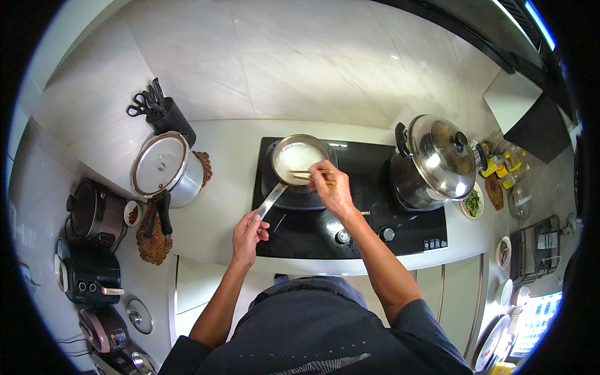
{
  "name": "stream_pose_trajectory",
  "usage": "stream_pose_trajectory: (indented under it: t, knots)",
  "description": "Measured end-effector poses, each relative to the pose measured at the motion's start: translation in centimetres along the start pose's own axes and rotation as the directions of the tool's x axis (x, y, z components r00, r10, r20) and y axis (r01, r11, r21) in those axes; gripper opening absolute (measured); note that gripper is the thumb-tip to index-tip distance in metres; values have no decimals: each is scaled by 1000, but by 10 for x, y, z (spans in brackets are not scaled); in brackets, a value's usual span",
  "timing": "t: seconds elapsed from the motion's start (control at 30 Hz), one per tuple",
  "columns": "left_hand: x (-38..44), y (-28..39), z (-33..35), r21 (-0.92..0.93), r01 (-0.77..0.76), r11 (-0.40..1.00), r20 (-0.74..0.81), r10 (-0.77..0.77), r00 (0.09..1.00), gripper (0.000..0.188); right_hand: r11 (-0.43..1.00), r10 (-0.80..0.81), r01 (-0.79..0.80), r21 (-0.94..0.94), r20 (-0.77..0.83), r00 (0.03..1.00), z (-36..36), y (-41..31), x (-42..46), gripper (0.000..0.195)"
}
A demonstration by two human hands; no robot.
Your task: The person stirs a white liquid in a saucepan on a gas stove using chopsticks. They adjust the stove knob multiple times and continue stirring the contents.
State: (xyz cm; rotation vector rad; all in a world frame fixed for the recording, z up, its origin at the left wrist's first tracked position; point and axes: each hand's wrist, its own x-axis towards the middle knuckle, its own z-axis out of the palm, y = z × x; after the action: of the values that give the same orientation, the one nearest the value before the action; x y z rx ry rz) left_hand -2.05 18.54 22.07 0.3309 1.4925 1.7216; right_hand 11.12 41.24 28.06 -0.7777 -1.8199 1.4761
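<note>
My left hand is closed around the metal handle of a small saucepan. White, liquid-looking contents fill the bottom of the pan, which is over the left burner of a black cooktop. Wooden chopsticks are held in my right hand, their tips over the pan's contents near its right side. Whether the tips touch the contents cannot be told.
A large lidded steel pot stands on the right burner, beside a plate of chopped greens. At left are a pressure cooker, a knife block with scissors, and several appliances. A range hood hangs at upper right.
</note>
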Motion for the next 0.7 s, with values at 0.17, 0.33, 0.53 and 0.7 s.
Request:
stream_pose_trajectory:
  t: [0.17,0.33,0.53,0.7]
  knots:
    - [3,0,-5,11,-2,1000,6,2,1000,41,984,-110,77,-158,-210,972,-4,21,23,16]
    - [2,0,-2,4,-18,1000,-7,19,1000,40,999,51,-50,6,-96,994,0,9,6,19]
    - [2,1,-4,4,-10,1000,1,10,1000,41,939,-184,107,-326,-215,959,-6,11,30,18]
    - [0,-2,-1,-26,-12,1000,-8,12,1000,40,968,-23,-8,-252,-118,993,-11,-8,14,21]
